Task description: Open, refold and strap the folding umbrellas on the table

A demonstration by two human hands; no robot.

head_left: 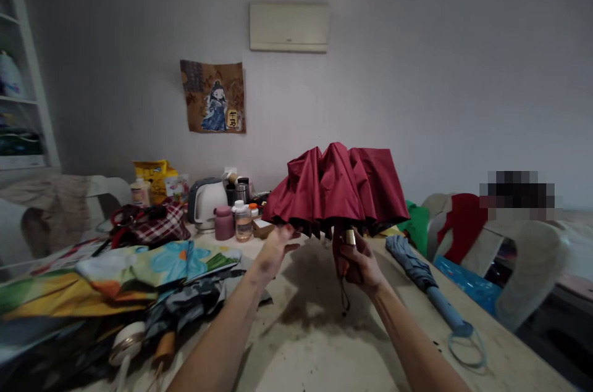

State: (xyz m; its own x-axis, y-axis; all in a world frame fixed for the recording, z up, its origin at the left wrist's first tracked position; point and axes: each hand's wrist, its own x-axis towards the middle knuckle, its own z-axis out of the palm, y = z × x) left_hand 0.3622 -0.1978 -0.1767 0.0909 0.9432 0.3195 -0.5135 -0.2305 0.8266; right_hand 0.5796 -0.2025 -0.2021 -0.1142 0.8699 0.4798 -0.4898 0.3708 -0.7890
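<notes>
A dark red umbrella (336,188) stands upright above the table, its canopy loosely folded and partly spread. My right hand (364,265) is wrapped round its handle just below the canopy, and a wrist strap dangles under the fist. By the canopy's lower left edge is my left hand (278,244), its thumb and fingers apart; the fingertips are partly blurred, and I cannot tell whether they touch the fabric. A folded blue-grey umbrella (428,287) with a loop strap lies to the right. On the left lie a flower-patterned umbrella (171,262) and a dark patterned umbrella (194,302).
Along the table's (306,355) back stand a white kettle (208,204), a pink jar (224,223) and a clear bottle (243,225). A plaid bag (160,222) lies at the left. Chairs flank the table, and a person's blurred head (516,194) shows at the right.
</notes>
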